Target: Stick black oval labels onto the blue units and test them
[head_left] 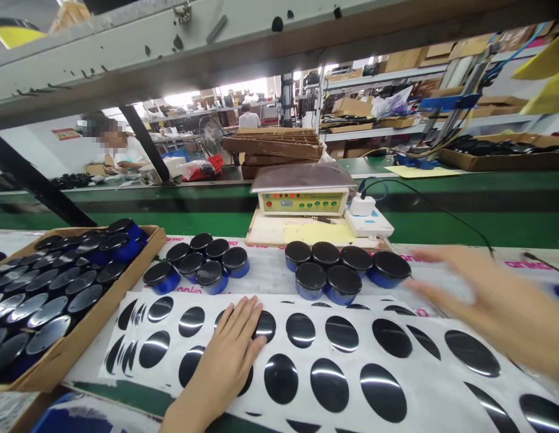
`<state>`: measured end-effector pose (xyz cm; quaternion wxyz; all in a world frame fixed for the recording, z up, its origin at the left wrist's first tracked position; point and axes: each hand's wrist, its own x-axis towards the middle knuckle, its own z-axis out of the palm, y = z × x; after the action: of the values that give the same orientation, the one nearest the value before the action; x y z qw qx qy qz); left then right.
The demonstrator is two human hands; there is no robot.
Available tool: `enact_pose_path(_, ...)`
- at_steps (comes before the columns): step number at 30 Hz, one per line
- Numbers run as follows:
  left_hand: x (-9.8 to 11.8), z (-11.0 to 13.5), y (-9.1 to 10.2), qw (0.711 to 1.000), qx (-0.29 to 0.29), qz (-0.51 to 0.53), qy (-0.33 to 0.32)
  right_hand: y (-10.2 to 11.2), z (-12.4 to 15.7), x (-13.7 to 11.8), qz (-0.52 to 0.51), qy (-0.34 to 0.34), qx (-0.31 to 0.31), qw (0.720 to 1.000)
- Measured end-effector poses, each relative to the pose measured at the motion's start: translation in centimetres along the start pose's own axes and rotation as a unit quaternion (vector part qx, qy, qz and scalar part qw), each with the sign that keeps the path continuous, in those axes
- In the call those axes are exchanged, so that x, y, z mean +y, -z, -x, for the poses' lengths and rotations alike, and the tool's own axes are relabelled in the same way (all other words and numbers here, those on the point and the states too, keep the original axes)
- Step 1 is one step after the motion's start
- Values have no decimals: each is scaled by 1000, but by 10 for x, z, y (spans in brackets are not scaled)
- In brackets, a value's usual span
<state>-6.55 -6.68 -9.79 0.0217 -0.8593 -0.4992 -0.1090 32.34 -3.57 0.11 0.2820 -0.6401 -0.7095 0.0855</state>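
Observation:
My left hand lies flat, fingers stretched out, on a white sheet of round black stickers. Under its palm and fingers some of the stickers are partly covered. More such sheets are layered beneath and to the right. My right hand is blurred by motion over the right side; its thumb and fingers look spread, with nothing visible between them. Close to its fingertips stands a blue round piece with a black top, at the end of a group of similar pieces. Another group stands farther left.
At left, a cardboard box holds many more black-topped pieces. Behind the sheets sits a control box with lit red lamps, beside a white plug adapter and cable. A shelf beam crosses overhead. Other people sit beyond.

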Motion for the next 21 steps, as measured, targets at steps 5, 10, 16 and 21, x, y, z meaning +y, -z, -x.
enact_pose_path(5, -14, 2, 7, 1000, -7, 11, 5, -67, 33, -110, -45, 158, -388, 907)
enact_pose_path(10, -26, 7, 10, 1000, -6, 30, 4, -104, 43, -132, 72, 263, -383, 882)
enact_pose_path(16, -30, 6, 11, 999, -28, 36, 10, -100, 36, -133, 58, 284, -391, 874)
enact_pose_path(21, -31, 4, 10, 999, -24, 24, 2, -92, 40, -133, 56, 363, -309, 877)
